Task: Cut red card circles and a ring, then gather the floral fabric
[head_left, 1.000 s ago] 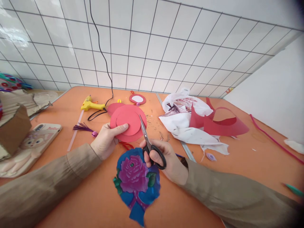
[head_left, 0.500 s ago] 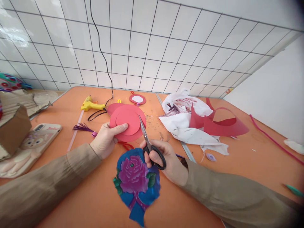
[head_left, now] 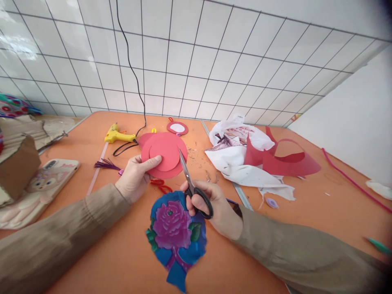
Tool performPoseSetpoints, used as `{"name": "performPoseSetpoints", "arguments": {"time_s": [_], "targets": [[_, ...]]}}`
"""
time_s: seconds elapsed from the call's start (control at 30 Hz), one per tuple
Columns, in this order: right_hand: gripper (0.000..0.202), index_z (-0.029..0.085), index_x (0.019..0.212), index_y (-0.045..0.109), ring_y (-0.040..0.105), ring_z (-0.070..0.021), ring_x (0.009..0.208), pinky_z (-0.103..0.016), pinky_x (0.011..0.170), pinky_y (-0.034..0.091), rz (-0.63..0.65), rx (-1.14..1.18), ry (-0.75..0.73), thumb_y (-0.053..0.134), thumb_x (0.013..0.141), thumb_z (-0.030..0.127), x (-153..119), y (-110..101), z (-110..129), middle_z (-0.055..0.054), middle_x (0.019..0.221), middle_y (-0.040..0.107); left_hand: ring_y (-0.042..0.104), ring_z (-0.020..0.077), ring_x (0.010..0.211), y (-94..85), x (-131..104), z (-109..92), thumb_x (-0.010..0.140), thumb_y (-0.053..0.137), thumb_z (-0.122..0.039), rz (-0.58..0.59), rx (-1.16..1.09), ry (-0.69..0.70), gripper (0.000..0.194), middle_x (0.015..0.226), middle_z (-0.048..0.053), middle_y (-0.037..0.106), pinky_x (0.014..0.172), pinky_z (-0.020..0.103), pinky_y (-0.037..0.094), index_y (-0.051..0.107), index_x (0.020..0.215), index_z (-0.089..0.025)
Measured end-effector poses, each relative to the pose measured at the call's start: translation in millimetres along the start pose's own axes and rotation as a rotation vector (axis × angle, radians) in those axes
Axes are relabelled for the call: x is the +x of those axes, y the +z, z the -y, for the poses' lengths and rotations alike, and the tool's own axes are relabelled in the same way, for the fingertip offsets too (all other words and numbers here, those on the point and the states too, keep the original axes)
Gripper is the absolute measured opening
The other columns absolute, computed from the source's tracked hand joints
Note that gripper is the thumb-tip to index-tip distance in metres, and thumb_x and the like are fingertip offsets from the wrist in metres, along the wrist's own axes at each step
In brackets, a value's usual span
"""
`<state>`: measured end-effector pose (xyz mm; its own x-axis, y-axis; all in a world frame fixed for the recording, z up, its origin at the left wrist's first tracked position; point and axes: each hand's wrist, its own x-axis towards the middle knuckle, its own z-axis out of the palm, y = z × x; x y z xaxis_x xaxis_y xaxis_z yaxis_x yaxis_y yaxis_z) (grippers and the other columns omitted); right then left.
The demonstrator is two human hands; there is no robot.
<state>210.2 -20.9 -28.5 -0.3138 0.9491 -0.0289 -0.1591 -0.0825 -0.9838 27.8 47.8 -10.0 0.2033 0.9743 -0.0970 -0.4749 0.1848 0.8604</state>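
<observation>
My left hand (head_left: 136, 175) pinches a round piece of red paper (head_left: 167, 147), thumb on top and fingers beneath. A smaller round red piece lies over a larger one, their edges showing as curved lines. In my right hand (head_left: 216, 206) are black-handled scissors (head_left: 192, 188), fingers through the loops. The blades point up and rest close to the paper's right side; whether they touch it I cannot tell. Below the hands lies a blue fabric cutout with a purple flower (head_left: 173, 224). Red cord (head_left: 161, 185) lies just under the paper.
A yellow glue gun (head_left: 118, 135) with a black cable sits behind my left hand, near a purple tassel (head_left: 107, 164). At left are a phone (head_left: 43, 188) and a cardboard box (head_left: 20, 167). A white plastic bag (head_left: 232, 163) and red paper offcuts (head_left: 288, 163) lie right.
The red paper in my left hand has shifted slightly up and left, uncovering more of the red cord. My right hand and the scissors have hardly moved.
</observation>
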Motion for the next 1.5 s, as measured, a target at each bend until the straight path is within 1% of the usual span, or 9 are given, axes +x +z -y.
{"name": "performPoseSetpoints", "arguments": {"time_s": [0.13, 0.2, 0.33, 0.43, 0.6, 0.77, 1.1, 1.3, 1.5], "targets": [[0.045, 0.015, 0.087, 0.057, 0.049, -0.0079, 0.049, -0.022, 0.049, 0.037, 0.008, 0.000, -0.007, 0.070, 0.068, 0.054, -0.4, -0.4, -1.2, 0.003, 0.058, 0.053, 0.068, 0.0167, 0.070, 0.5, -0.2, 1.0, 0.065, 0.077, -0.021, -0.016, 0.012, -0.002, 0.021, 0.079, 0.008, 0.074, 0.070, 0.024, 0.055, 0.072, 0.082, -0.010], [0.046, 0.015, 0.087, 0.057, 0.049, -0.0079, 0.049, -0.022, 0.049, 0.036, 0.009, 0.002, -0.006, 0.070, 0.068, 0.054, -0.5, -0.4, -1.3, 0.003, 0.058, 0.053, 0.068, 0.0165, 0.073, 0.7, -1.1, 2.1, 0.065, 0.077, -0.022, -0.004, 0.005, 0.012, 0.022, 0.082, 0.008, 0.074, 0.071, 0.024, 0.055, 0.072, 0.084, -0.010], [0.045, 0.015, 0.086, 0.057, 0.050, -0.0081, 0.049, -0.022, 0.049, 0.036, 0.005, 0.015, -0.004, 0.070, 0.068, 0.054, -0.1, 0.3, -0.6, 0.003, 0.058, 0.055, 0.065, 0.0155, 0.071, -0.6, -3.1, 4.7, 0.067, 0.077, -0.022, 0.102, 0.057, -0.026, 0.026, 0.087, 0.008, 0.073, 0.057, 0.022, 0.054, 0.071, 0.090, -0.012], [0.045, 0.015, 0.086, 0.058, 0.050, -0.0084, 0.049, -0.022, 0.049, 0.037, 0.000, 0.025, -0.012, 0.070, 0.068, 0.054, 0.6, 0.3, -0.7, 0.003, 0.058, 0.055, 0.063, 0.0138, 0.066, -2.1, -3.5, 5.7, 0.067, 0.076, -0.022, 0.117, 0.083, -0.055, 0.026, 0.086, 0.007, 0.073, 0.051, 0.022, 0.053, 0.071, 0.090, -0.013], [0.045, 0.015, 0.087, 0.058, 0.051, -0.0082, 0.050, -0.022, 0.050, 0.037, 0.009, 0.037, -0.013, 0.070, 0.069, 0.054, 0.6, 0.1, -1.7, 0.002, 0.059, 0.055, 0.062, 0.0139, 0.065, -2.6, -3.8, 5.1, 0.067, 0.076, -0.022, 0.072, 0.094, -0.053, 0.024, 0.083, 0.007, 0.072, 0.049, 0.022, 0.053, 0.071, 0.087, -0.012], [0.044, 0.015, 0.089, 0.059, 0.051, -0.0083, 0.051, -0.022, 0.051, 0.038, 0.005, 0.050, -0.020, 0.070, 0.069, 0.053, -1.0, -0.1, -2.2, 0.002, 0.061, 0.056, 0.059, 0.0110, 0.059, -1.6, -4.9, 6.7, 0.067, 0.076, -0.022, 0.110, 0.092, -0.070, 0.024, 0.078, 0.007, 0.072, 0.050, 0.021, 0.051, 0.071, 0.088, -0.011], [0.043, 0.015, 0.091, 0.060, 0.052, -0.0090, 0.051, -0.023, 0.050, 0.040, 0.008, 0.043, -0.026, 0.069, 0.071, 0.052, -0.9, -1.1, -2.6, 0.002, 0.061, 0.057, 0.063, 0.0137, 0.071, -1.2, -5.4, 7.0, 0.068, 0.076, -0.020, 0.120, 0.082, -0.054, 0.024, 0.083, 0.007, 0.073, 0.059, 0.020, 0.051, 0.071, 0.090, -0.012], [0.044, 0.015, 0.091, 0.059, 0.051, -0.0089, 0.050, -0.023, 0.050, 0.039, 0.017, 0.030, -0.028, 0.068, 0.071, 0.053, -1.3, -1.1, -2.0, 0.002, 0.061, 0.056, 0.062, 0.0121, 0.063, -2.4, -3.3, 6.9, 0.067, 0.077, -0.020, 0.101, 0.080, -0.055, 0.024, 0.084, 0.008, 0.073, 0.056, 0.021, 0.051, 0.072, 0.089, -0.012], [0.043, 0.015, 0.089, 0.059, 0.051, -0.0083, 0.051, -0.022, 0.050, 0.039, 0.025, 0.020, -0.034, 0.068, 0.072, 0.053, -1.2, -1.6, -2.2, 0.002, 0.060, 0.055, 0.065, 0.0156, 0.071, -3.3, -2.0, 6.9, 0.066, 0.077, -0.022, 0.102, 0.104, -0.046, 0.026, 0.085, 0.008, 0.074, 0.056, 0.022, 0.052, 0.072, 0.090, -0.013]]}}
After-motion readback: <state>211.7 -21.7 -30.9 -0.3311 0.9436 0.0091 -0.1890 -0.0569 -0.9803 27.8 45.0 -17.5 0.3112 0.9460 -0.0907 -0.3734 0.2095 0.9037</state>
